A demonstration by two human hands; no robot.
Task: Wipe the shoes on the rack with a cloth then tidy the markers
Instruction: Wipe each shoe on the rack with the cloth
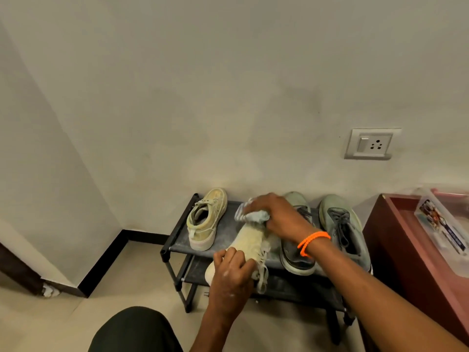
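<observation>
At lower centre, the left hand (232, 271) grips the heel of a cream shoe (247, 243) lifted off the rack (177, 240), while the right hand (272, 215) bunches a soft cloth (250, 215) against its toe. The shoe looks light and pliable, best held at the heel. No markers are recognisable; the box (442, 224) at the right edge is cut off.

Cream shoe (250, 240), striped cloth (250, 215)
</observation>
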